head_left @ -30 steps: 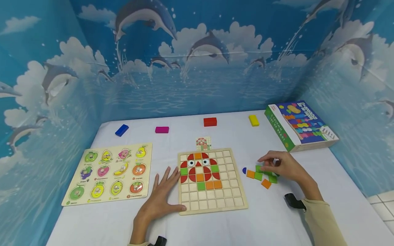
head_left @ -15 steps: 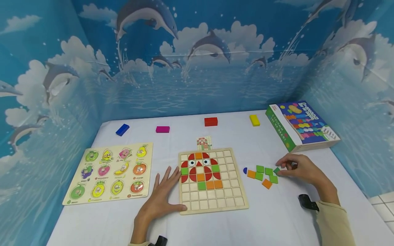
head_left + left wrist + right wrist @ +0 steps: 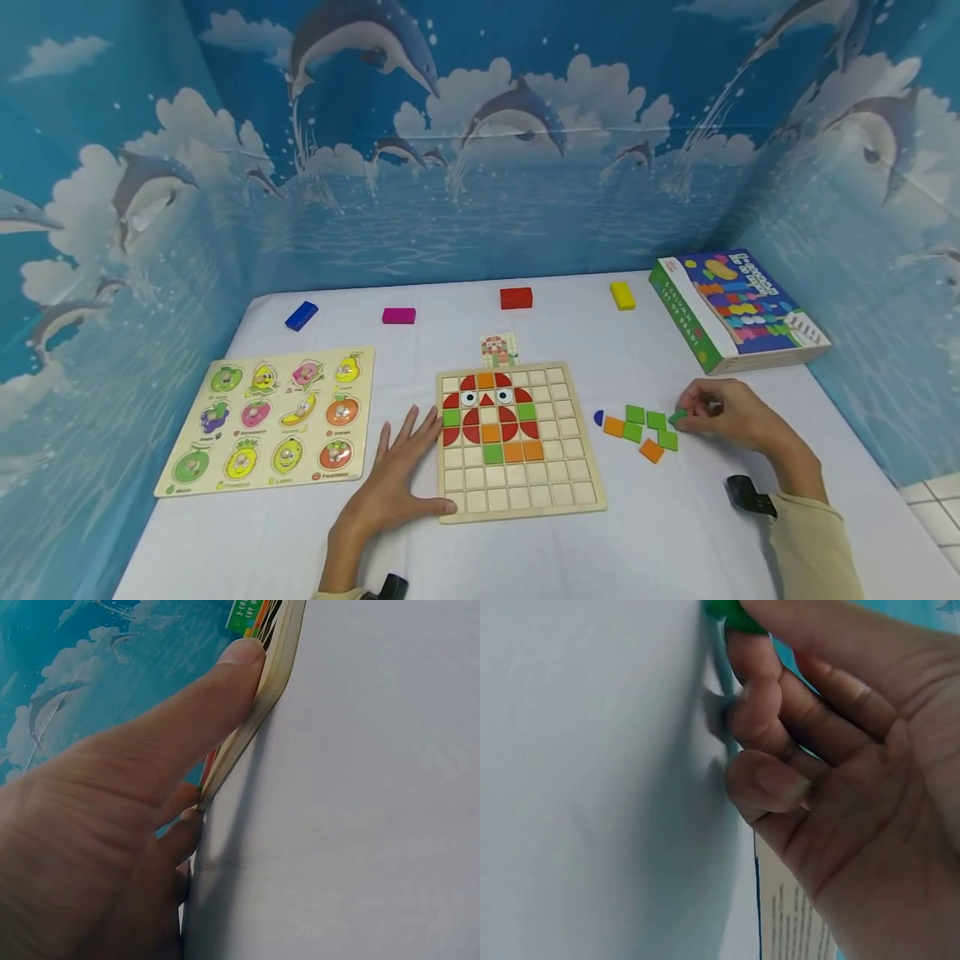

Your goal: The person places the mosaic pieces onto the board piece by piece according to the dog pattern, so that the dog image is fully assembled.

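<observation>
In the head view a wooden grid board [image 3: 561,496] carries red, orange and green tiles and two eye pieces. My left hand [image 3: 393,483] rests against its left side with fingers spread. In the left wrist view the thumb [image 3: 217,682] lies on the board's edge [image 3: 281,667]. Right of the board my right hand [image 3: 731,412] pinches a green tile [image 3: 678,416] between thumb and fingers. That green tile [image 3: 739,615] also shows at the top of the right wrist view. Beside this hand lie green tiles [image 3: 634,414], orange tiles [image 3: 651,451] and a blue half-round piece [image 3: 598,417].
A small pattern card [image 3: 499,350] touches the board's top. Left of it is a fruit picture board [image 3: 277,425]. Blue [image 3: 302,316], magenta [image 3: 399,316], red [image 3: 516,298] and yellow blocks [image 3: 622,296] stand at the back. A game box [image 3: 738,312] sits back right.
My right hand has moved right, away from over the loose tiles, and now holds a green tile slightly turned at the pile's right side. The left hand has stayed at the board.
</observation>
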{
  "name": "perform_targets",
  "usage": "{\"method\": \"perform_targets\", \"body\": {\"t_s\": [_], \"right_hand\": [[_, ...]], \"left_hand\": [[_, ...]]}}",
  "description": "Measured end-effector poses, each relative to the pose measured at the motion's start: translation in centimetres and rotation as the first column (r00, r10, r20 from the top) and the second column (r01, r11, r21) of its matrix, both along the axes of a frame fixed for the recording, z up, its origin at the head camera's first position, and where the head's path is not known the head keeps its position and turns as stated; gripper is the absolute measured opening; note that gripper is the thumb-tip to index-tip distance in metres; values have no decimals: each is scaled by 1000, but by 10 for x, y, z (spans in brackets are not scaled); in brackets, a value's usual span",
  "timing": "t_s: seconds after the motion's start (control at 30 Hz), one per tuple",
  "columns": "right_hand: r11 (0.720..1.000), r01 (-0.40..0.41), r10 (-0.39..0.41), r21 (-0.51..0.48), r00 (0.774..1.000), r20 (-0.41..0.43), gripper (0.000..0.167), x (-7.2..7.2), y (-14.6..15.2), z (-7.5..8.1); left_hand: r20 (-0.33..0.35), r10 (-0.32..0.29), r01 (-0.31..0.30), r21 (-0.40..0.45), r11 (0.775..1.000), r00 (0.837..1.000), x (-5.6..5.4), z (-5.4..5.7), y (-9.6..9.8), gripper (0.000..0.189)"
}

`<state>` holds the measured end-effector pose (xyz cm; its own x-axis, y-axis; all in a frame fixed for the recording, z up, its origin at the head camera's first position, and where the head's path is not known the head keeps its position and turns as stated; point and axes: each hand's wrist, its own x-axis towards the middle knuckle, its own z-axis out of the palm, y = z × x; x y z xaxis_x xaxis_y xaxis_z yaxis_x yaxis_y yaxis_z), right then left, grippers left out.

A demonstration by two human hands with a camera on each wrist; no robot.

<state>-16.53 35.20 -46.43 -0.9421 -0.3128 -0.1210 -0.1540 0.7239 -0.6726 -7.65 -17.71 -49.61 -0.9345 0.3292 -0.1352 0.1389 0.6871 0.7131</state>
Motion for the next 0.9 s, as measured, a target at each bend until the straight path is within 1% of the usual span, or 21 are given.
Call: {"method": "perform_targets", "body": {"t_s": [0.13, 0.23, 0.3, 0.4, 0.5, 0.57, 0.77, 0.9], "right_hand": [[999, -2, 0, -39, 998, -61, 14, 1, -6, 6], [994, -43, 34, -99, 995, -89, 16, 1, -20, 13], [986, -83, 72, -143, 994, -82, 19, 1, -33, 17], [963, -154, 146, -223, 988, -54, 19, 1, -54, 21], [930, -232, 230, -285, 972, -41, 18, -1, -73, 21], [914, -265, 269, -307, 963, -31, 16, -2, -85, 20], [890, -308, 329, -336, 944, 8, 14, -8, -114, 13], [882, -327, 356, -340, 934, 27, 12, -10, -133, 7]], "left_hand": [[1, -3, 3, 0, 1000, 1000, 1, 0, 0, 126], [3, -2, 2, 1, 1000, 1000, 1, 0, 0, 126], [3, -2, 2, -2, 1000, 1000, 1, 0, 0, 126], [1, -3, 3, -6, 1000, 1000, 0, 1, 0, 126], [5, -1, 1, -8, 1000, 1000, 0, 0, 0, 126], [5, 0, 0, -4, 1000, 1000, -1, 0, 0, 126], [5, 1, -1, 0, 1000, 1000, -1, -1, 0, 125], [6, 3, -3, -3, 1000, 1000, 0, -1, -1, 125]]}}
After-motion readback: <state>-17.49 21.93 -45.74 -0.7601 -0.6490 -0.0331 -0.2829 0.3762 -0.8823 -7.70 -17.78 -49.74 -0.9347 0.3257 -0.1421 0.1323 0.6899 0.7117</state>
